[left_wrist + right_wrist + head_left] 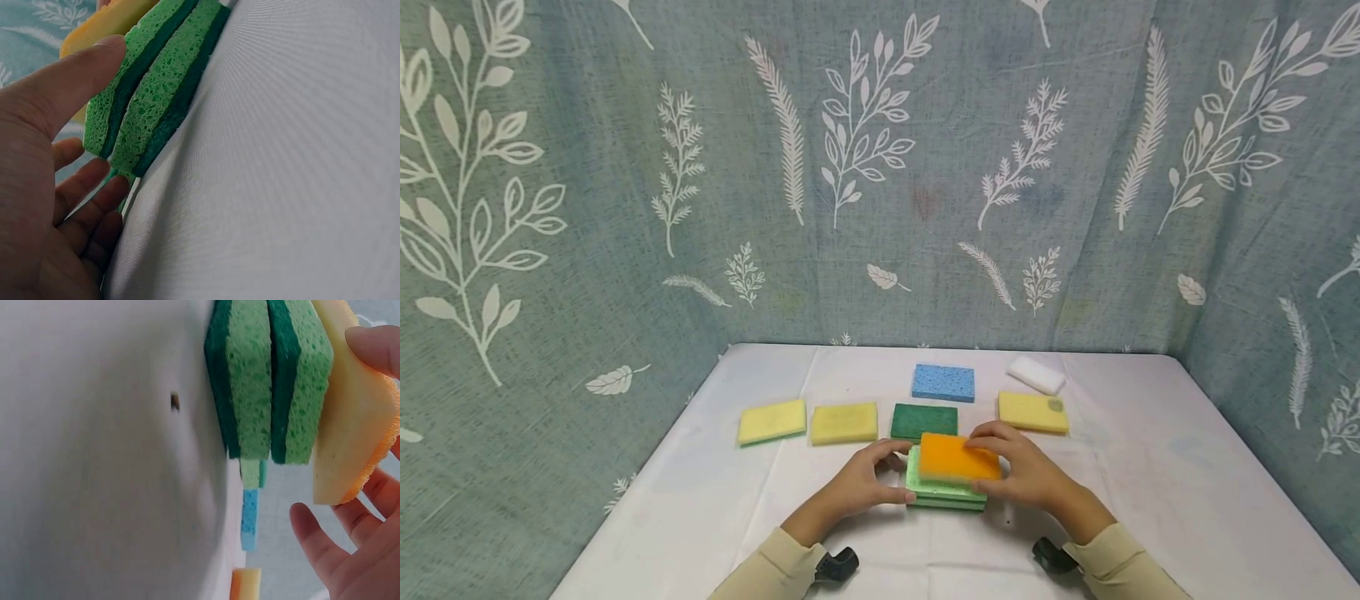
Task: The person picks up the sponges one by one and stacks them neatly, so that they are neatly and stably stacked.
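My right hand (1028, 471) pinches a sponge with an orange top (957, 457) and a cream underside (350, 437), thumb at its front edge and fingers over the far side. This sponge lies slightly tilted over a stack of two green sponges (946, 502); whether it rests fully on them I cannot tell. Each stacked sponge has a light green porous layer above a dark green scouring layer (181, 103). My left hand (859, 485) holds the stack's left end, thumb at the front corner, fingers curled round towards the back.
Behind the stack lies a dark green-topped sponge (924, 422), with a blue sponge (943, 382) farther back. Two yellow sponges (772, 422) (844, 423) lie to the left. At right are a stained yellow sponge (1030, 412) and a white block (1036, 375). Patterned curtain (880, 275) encloses the white table (1150, 500).
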Available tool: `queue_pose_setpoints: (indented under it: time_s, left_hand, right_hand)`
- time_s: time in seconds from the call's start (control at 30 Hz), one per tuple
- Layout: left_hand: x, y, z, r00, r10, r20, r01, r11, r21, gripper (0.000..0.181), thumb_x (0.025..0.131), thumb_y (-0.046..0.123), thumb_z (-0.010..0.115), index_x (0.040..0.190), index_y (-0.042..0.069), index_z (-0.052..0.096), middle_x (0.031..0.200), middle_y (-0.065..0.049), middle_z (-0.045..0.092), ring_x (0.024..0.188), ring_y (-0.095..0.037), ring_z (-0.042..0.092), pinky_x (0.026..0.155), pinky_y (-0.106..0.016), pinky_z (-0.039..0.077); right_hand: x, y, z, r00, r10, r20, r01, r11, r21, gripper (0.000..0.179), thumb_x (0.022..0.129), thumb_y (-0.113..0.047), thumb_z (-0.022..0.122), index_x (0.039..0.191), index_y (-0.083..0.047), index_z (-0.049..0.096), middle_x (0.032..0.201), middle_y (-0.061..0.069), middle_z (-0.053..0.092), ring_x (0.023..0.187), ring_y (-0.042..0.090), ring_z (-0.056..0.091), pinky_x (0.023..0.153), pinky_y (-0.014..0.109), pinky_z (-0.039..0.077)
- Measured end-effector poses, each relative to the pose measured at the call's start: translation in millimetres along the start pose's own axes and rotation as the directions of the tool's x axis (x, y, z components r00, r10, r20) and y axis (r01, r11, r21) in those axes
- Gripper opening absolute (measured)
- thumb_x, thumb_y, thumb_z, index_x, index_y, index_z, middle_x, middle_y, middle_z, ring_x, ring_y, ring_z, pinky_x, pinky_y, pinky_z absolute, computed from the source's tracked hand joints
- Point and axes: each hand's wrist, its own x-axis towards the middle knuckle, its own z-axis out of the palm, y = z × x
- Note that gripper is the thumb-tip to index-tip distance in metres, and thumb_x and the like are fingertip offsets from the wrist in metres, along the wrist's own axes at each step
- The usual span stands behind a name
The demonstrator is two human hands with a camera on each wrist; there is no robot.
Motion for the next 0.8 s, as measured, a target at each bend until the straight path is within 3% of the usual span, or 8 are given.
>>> queue_pose_setpoints:
  time_s: [0.43,0.8]
  left_hand:
    - [0.4,-1.2,0.3,1.000,-0.015,-0.001,0.015,1.000,0.008,0.071,0.072,0.037,0.087,0.135,0.022,0.056,0.115,0.010,0.059,0.102,-0.013,0.057,0.090,-0.032,0.046]
    - [1.2,-0.5,0.0,1.000,-0.012,-0.009,0.012,0.999,0.041,0.077,0.071,0.040,0.086,0.137,0.016,0.054,0.119,0.011,0.058,0.101,-0.012,0.057,0.090,-0.031,0.047]
  right_hand:
    - [4.9,-6.7,7.7,0.998,0.029,0.048,-0.030,0.999,0.020,0.049,0.076,-0.036,0.082,0.121,-0.024,0.067,0.125,-0.013,0.051,0.116,0.012,0.048,0.100,0.044,0.043]
    - [7.0,-8.8,11.1,0.999,-0.024,0.045,0.023,0.999,0.023,0.048,0.078,-0.040,0.081,0.121,-0.022,0.068,0.125,-0.010,0.052,0.115,0.015,0.050,0.098,0.046,0.044]
